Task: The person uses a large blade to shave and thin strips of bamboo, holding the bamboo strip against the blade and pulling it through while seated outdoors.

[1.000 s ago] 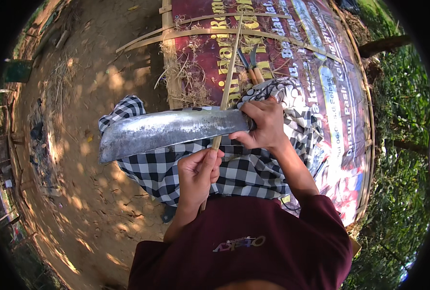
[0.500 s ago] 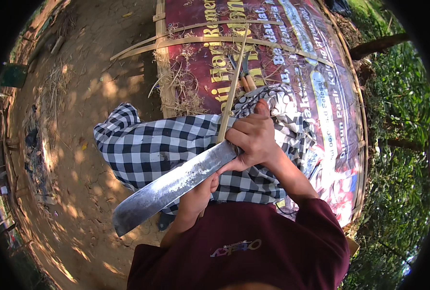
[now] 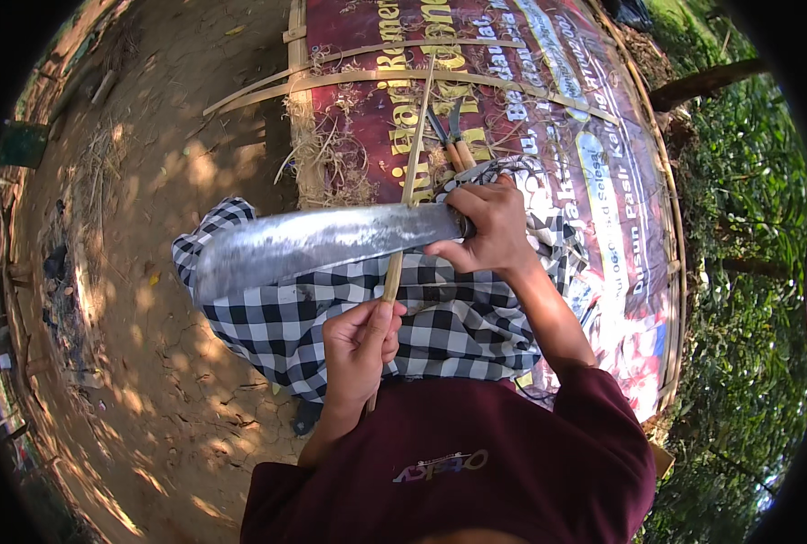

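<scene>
My right hand (image 3: 487,227) is wrapped round the handle of a wide-bladed machete (image 3: 322,243). The blade points left and lies across a thin bamboo strip (image 3: 419,136), touching or just over it; which, I cannot tell. Below the blade, my left hand (image 3: 363,344) pinches the strip between thumb and fingers. The strip runs away from me, its far end over the printed banner. Black-and-white checked cloth (image 3: 285,317) covers my lap under both hands. The machete's handle is mostly hidden in my right fist.
Ahead, a dark red printed banner (image 3: 358,118) covers a bamboo-edged platform with fibre shavings (image 3: 340,172) on it. Two wooden-handled tools (image 3: 458,150) lie there, beside patterned cloth. Long bamboo strips (image 3: 349,79) cross the banner. Bare earth (image 3: 177,181) lies left, green plants (image 3: 748,335) right.
The machete and my right hand have moved forward along the strip, and the blade has swung closer to level. My left hand shows more fully, lower on the strip.
</scene>
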`<state>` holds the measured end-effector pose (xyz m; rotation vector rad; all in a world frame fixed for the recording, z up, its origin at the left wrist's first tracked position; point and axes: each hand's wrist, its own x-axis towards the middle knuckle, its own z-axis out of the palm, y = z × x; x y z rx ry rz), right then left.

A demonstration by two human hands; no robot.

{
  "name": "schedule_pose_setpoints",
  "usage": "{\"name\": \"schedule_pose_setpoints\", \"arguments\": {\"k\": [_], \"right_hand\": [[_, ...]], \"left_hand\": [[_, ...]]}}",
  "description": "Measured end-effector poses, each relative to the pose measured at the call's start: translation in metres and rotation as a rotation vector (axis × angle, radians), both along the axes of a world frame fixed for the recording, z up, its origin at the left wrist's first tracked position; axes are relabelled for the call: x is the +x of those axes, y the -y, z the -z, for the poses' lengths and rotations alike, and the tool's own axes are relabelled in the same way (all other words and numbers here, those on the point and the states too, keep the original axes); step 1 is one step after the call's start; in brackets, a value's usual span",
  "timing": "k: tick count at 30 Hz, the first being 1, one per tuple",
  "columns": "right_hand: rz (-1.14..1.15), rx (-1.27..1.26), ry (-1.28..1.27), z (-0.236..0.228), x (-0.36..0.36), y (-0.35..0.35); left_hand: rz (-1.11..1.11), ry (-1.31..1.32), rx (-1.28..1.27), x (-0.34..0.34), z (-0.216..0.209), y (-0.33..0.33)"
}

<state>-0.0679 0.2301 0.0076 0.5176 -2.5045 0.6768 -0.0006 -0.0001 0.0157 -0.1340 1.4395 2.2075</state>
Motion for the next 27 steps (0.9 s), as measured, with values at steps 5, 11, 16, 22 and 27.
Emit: {"name": "schedule_pose_setpoints", "arguments": {"k": [5,11,16,22,27], "right_hand": [[-0.093,-0.057,0.056,0.0,0.018,0.014],[0.014,0.0,0.066,0.008,0.015,0.006],[-0.121,-0.033,0.073,0.009,0.031,0.024],[0.048,-0.016,0.075,0.009,0.015,0.004],[-0.112,0.115,0.029,-0.008,0.03,0.022]], "left_hand": [[0.017,0.067,0.088,0.002,-0.003,-0.003],[0.065,0.055,0.096,-0.002,-0.003,0.0],[0.027,0.045,0.073,0.004,0.003,-0.002],[-0.035,-0.111,-0.083,0.001,0.001,-0.003],[-0.086,-0.252,-0.329,0.009,0.015,-0.003]]}}
